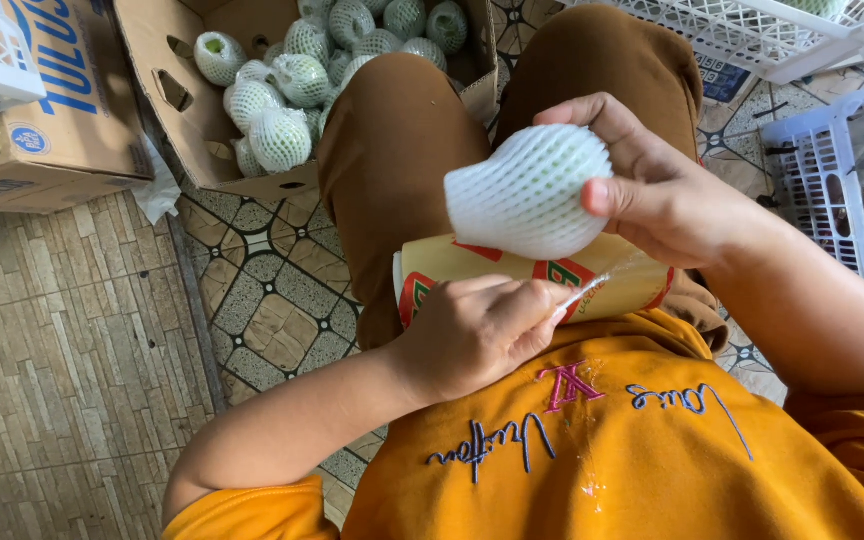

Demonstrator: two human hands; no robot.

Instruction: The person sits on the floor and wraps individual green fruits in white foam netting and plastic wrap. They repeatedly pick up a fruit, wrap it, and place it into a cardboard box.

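Observation:
My right hand [667, 195] grips a green fruit wrapped in a white foam net sleeve [529, 190], held over my lap. Just below it lies a yellow roll with red and green print [512, 275], resting across my thighs. My left hand [477, 330] is closed at the roll's near side, pinching a thin strip of clear film [592, 290] that runs off the roll between thumb and fingers. I wear brown trousers and an orange shirt.
An open cardboard box [177, 100] in front of my knees holds several more net-wrapped fruits [277, 135]. Another printed carton [52, 120] stands at the far left. White plastic crates [752, 35] sit at the top right and right [827, 175]. Patterned tile floor [272, 300] lies below.

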